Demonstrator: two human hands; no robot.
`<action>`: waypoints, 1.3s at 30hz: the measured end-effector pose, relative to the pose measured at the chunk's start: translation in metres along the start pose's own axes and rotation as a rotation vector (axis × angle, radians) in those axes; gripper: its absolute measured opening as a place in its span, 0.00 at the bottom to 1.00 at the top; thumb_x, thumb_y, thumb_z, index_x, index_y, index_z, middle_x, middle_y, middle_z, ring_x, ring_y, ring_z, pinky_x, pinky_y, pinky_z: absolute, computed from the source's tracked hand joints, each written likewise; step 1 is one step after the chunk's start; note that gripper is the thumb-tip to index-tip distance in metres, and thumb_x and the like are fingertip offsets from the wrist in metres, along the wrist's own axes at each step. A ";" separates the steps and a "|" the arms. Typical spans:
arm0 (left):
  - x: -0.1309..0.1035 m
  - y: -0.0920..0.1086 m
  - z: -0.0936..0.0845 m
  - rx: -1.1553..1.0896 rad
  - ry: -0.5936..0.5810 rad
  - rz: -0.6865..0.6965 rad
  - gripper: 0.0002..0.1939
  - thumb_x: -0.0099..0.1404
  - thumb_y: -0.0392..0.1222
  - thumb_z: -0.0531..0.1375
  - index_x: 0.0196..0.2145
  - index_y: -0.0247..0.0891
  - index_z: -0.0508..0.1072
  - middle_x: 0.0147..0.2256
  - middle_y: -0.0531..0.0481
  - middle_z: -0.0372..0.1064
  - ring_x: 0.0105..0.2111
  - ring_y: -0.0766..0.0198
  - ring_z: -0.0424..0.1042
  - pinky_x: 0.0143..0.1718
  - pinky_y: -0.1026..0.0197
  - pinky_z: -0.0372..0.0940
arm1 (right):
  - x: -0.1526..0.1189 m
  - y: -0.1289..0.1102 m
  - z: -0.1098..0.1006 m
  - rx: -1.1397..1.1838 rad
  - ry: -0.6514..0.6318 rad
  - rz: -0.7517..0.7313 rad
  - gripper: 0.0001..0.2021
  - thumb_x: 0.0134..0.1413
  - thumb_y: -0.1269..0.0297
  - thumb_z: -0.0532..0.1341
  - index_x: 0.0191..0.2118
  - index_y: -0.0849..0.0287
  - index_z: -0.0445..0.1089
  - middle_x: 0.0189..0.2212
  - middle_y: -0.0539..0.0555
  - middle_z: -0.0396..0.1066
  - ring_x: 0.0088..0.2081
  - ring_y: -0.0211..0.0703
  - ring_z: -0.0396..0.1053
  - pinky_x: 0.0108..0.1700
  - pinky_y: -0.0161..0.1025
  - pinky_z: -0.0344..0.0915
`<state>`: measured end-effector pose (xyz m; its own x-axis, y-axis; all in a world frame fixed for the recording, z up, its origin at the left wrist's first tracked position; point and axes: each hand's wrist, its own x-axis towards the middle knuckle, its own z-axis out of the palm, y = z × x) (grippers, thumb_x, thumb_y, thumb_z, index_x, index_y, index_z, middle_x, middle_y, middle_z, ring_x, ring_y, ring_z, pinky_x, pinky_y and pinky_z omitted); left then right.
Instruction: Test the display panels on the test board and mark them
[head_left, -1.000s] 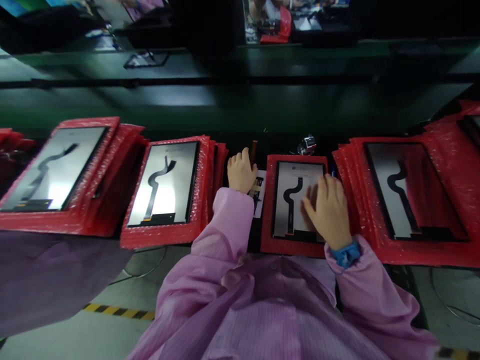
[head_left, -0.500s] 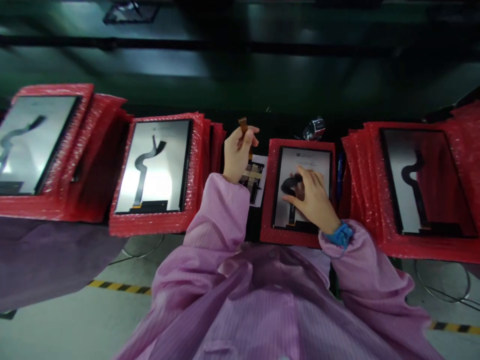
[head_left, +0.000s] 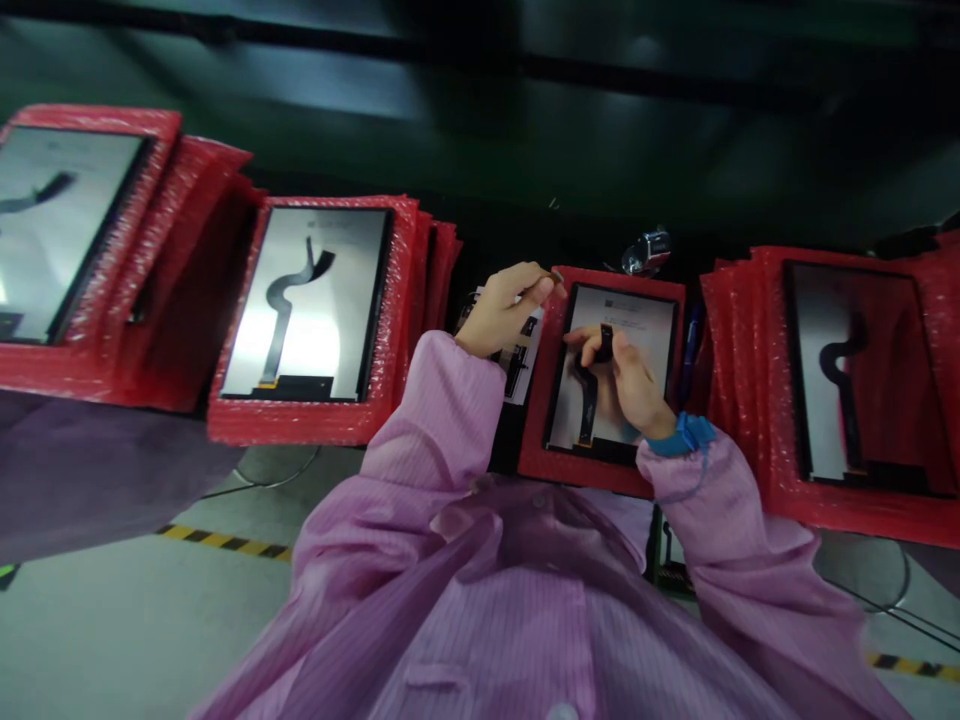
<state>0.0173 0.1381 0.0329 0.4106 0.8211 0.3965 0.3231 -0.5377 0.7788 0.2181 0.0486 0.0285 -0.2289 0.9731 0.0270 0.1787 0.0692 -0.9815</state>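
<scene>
In front of me a display panel [head_left: 651, 312] lies on a red bubble-wrap sleeve [head_left: 541, 440]. A black flex cable [head_left: 587, 400] rises from the panel's lower edge in a curve. The upper end of that cable is pinched between the thumb and fingers of my right hand [head_left: 636, 385], which has a blue wrist strap [head_left: 686, 434]. My left hand [head_left: 504, 310] is closed at the panel's upper left corner, pinching a small brown flex cable [head_left: 556, 276]; most of it is hidden by the fingers.
Left of me, stacks of red sleeves bear another panel with a cable [head_left: 330, 290] and a further panel [head_left: 75, 230]. A similar panel [head_left: 862, 380] lies on the right stack. A blue pen [head_left: 690, 345], a shiny metal object [head_left: 646, 252] and a printed sheet [head_left: 531, 365] lie nearby.
My left hand has moved right with the brown flex cable, to the panel's upper left corner. My right hand has turned and lifted the black cable's end upright. The view has shifted slightly.
</scene>
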 end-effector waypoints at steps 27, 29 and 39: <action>-0.014 0.015 0.011 0.378 -0.389 0.146 0.10 0.67 0.37 0.55 0.29 0.41 0.74 0.30 0.52 0.71 0.41 0.56 0.68 0.57 0.39 0.52 | 0.008 0.011 -0.009 -0.597 -0.037 -0.256 0.16 0.68 0.55 0.48 0.31 0.55 0.63 0.39 0.55 0.70 0.45 0.49 0.62 0.52 0.50 0.57; -0.014 0.015 0.012 0.371 -0.380 0.138 0.10 0.67 0.38 0.55 0.30 0.41 0.75 0.31 0.51 0.71 0.42 0.55 0.68 0.58 0.40 0.52 | 0.008 0.011 -0.009 -0.596 -0.027 -0.258 0.16 0.68 0.56 0.49 0.30 0.55 0.63 0.39 0.55 0.70 0.45 0.49 0.62 0.51 0.50 0.57; -0.016 0.015 0.015 0.419 -0.376 0.148 0.11 0.67 0.37 0.55 0.29 0.39 0.74 0.31 0.50 0.72 0.41 0.55 0.69 0.57 0.40 0.54 | 0.007 0.010 -0.008 -0.651 -0.034 -0.266 0.12 0.67 0.60 0.50 0.32 0.55 0.63 0.40 0.55 0.71 0.46 0.49 0.62 0.51 0.50 0.57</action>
<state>0.0283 0.1141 0.0317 0.7272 0.6479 0.2268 0.5176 -0.7346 0.4387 0.2264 0.0584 0.0201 -0.3725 0.8980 0.2340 0.6465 0.4320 -0.6288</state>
